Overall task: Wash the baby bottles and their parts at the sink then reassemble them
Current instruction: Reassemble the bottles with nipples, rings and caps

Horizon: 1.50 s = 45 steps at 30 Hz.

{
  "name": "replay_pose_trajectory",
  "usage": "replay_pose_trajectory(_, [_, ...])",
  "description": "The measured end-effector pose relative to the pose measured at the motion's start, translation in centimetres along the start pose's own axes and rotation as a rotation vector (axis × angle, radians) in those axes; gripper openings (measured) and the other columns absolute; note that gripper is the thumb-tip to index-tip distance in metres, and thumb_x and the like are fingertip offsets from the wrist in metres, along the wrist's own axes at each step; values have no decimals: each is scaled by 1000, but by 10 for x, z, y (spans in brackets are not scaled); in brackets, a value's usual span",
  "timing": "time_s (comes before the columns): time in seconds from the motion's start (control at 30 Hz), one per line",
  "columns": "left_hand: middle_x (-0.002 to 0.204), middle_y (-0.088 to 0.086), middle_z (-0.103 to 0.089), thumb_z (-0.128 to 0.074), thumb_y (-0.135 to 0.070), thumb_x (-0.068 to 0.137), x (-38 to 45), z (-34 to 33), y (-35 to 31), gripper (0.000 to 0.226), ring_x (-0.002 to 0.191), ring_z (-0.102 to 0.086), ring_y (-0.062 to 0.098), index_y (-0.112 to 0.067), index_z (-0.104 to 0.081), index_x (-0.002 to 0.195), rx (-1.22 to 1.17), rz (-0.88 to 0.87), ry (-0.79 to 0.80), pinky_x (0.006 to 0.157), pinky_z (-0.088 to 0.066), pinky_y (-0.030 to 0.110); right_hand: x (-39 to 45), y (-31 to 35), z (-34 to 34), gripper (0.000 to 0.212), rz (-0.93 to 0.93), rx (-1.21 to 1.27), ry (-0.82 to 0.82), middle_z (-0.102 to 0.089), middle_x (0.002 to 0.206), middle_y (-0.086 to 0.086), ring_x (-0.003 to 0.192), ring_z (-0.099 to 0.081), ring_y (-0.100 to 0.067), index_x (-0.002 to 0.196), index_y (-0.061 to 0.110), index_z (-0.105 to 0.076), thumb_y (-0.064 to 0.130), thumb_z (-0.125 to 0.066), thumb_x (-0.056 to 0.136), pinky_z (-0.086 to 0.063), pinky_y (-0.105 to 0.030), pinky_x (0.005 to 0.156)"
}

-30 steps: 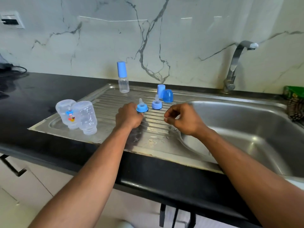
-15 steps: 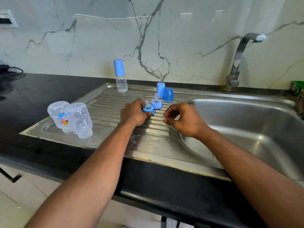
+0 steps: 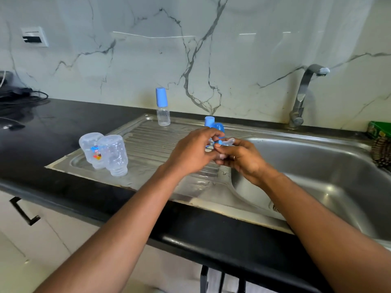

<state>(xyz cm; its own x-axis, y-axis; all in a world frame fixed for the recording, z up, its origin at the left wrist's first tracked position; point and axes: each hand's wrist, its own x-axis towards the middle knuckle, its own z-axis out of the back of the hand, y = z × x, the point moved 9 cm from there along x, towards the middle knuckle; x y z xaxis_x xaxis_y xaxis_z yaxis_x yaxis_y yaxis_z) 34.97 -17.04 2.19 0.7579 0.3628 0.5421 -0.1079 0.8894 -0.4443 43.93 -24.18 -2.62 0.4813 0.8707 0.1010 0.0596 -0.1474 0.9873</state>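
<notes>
Since earlier frame, left hand [image 3: 191, 152] lifted teat [image 3: 227, 142] off drainer [image 3: 148, 142]; both hands now pinch it, right hand [image 3: 241, 158] fingertips at ring.

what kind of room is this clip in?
Most likely a home kitchen: a stainless steel sink with ribbed drainboard set in a black countertop, a curved metal tap, and a veined marble-look backsplash.

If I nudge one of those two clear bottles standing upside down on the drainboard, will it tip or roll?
The two upside-down bottles stand on narrow necks on the ribbed, wet drainboard, so a nudge would probably tip one. They look empty, thin plastic, likely light. Being round, a toppled one could roll.
</notes>
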Motion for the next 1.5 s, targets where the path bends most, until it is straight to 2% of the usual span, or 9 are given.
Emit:
replay_pose_trajectory(0.13, [126, -15, -62, -82, -33, 75, -31, 16, 10, 69, 115, -56, 9, -32, -52, 137, -105, 104, 3, 94, -50, 41, -10, 10, -25, 11, 116, -185, -44, -65, 82, -8, 64, -60, -18, 104, 10, -67, 12, -68, 93, -58, -29, 64])
replay_pose_trajectory(0.27, [127, -17, -60, -68, -2, 80, -88, 63, 23, 61, 111, -54, 1, -31, -57, 132, -210, 130, -142, 88, -40, 13, -13, 15, -75, 29, 286, -452, 27, -67, 84, -7, 69, -63, -16, 106, 9, -59, 21, -76, 87, -56, -39, 67])
replay_pose_trajectory(0.5, [102, -8, -56, -63, -12, 85, -170, 194, 78, 19, 93, -56, 16, -24, -62, 100, -42, 260, -930, 82, -46, 26, -4, 29, -157, 35, 607, -817, 35, -55, 112, 5, 89, -61, -18, 108, 24, -58, 46, -73, 84, -56, -45, 75])
replay_pose_trajectory(0.63, [132, 4, -47, -51, -49, 96, -154, 203, 163, 35, 122, -44, 25, -30, -59, 125, -95, 706, -719, 107, -37, 41, -3, 23, -181, 42, 698, -955, -12, -37, 128, 2, 91, -61, -24, 118, 23, -55, 49, -67, 88, -58, -46, 72])
replay_pose_trajectory(0.77, [142, 1, -46, -52, -82, 75, -127, 190, 204, 68, 132, -44, 22, -41, -58, 128, -198, 808, -406, 112, -36, 46, -4, 13, -173, 42, 697, -960, -59, -33, 134, 2, 86, -62, -24, 122, 22, -53, 47, -65, 91, -57, -45, 71])
replay_pose_trajectory(1.03, [111, -1, -66, -82, -38, 77, -112, 192, 216, 45, 100, -64, 17, -17, -67, 114, -235, 807, -390, 82, -54, 30, 3, 4, -157, 44, 621, -862, -56, -32, 132, 8, 95, -55, -11, 124, 23, -55, 48, -67, 89, -59, -40, 75])
replay_pose_trajectory(1.23, [101, -4, -66, -76, -43, 81, -95, 237, 158, 37, 97, -65, 17, -18, -60, 103, -111, 585, -794, 84, -53, 28, 10, 11, -148, 39, 635, -745, -92, -49, 119, 5, 94, -56, -10, 118, 21, -57, 44, -68, 89, -55, -36, 80])
replay_pose_trajectory(1.4, [114, 3, -62, -66, -35, 92, -21, 186, 56, 35, 101, -57, 9, -12, -64, 118, -151, 205, -682, 79, -39, 3, 15, 27, -98, 29, 510, -465, -252, -63, 101, 4, 86, -62, -16, 110, 24, -55, 33, -72, 88, -55, -38, 79])
replay_pose_trajectory(1.5, [113, 10, -62, -56, -31, 96, 17, 125, 1, 30, 104, -59, 17, -12, -65, 118, -181, 84, -568, 86, -41, 19, 11, 37, -44, 30, 402, -397, -330, -62, 91, 5, 74, -63, -16, 113, 25, -54, 30, -70, 89, -57, -45, 76])
